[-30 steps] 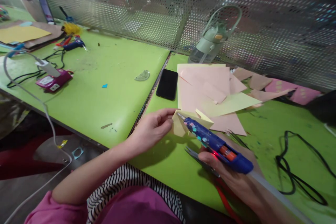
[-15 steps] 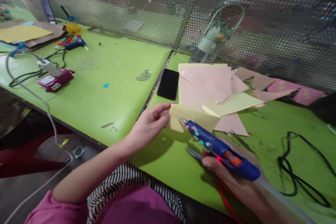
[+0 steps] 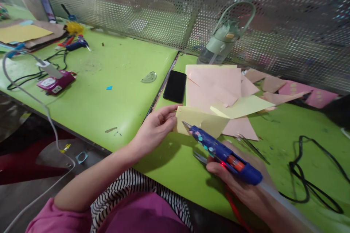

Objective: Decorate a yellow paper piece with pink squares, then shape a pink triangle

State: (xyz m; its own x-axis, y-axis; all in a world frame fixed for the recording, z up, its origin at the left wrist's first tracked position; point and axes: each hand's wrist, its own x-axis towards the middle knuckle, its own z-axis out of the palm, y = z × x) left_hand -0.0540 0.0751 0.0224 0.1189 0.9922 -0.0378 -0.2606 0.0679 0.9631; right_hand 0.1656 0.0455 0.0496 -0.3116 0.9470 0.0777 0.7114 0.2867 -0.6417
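My left hand pinches the left edge of a pale yellow sheet of paper, held up off the table. In my right hand is a blue glue gun with a red light glowing on its side. Its metal nozzle lies in front of the sheet near the left end; whether it touches cannot be made out. Under the gun, metal tips of a tool show by my right hand, its rest mostly hidden. Tweezers rest on the table just beyond that hand.
Pink and yellow paper sheets lie behind the held sheet, beside a black phone. A green-lidded bottle stands against the perforated metal screen. At left are a purple power strip and another glue gun. A black cable loops at right.
The glue gun in my right hand has shifted slightly left, its nozzle moving nearer the sheet's left end. My left hand keeps hold of the paper.
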